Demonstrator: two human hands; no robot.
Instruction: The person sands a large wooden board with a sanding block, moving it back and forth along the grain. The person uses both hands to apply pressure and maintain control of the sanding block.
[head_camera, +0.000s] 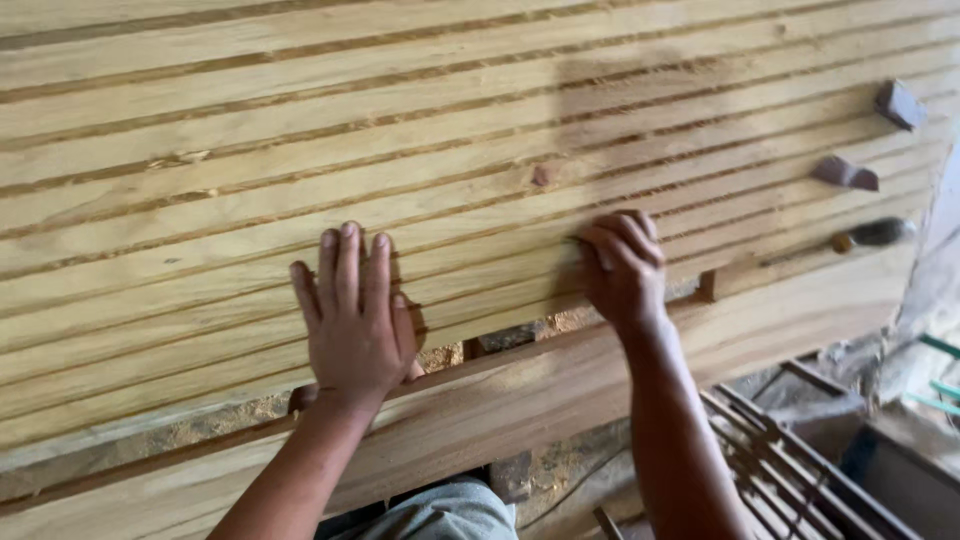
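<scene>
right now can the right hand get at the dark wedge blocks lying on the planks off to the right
Probably yes: the right hand grips a plank edge, and only bare planks lie between it and the wedge blocks, though it must let go first.

Planks (480, 150) lie edge to edge, packed tight; only thin dark seams between, too narrow for fingers. Broad bare top surface ahead of both hands, open to a sliding palm.

Right end: three small dark wedges (846, 173) stand up from the seams, blocking a sweep along that edge.

Near side: gap between nearest plank and the front rail (560, 395), sawdust below; a short wooden block (707, 285) crosses it at right.

Lower right: metal rack (790, 460) crowds the space beside the right forearm.
</scene>
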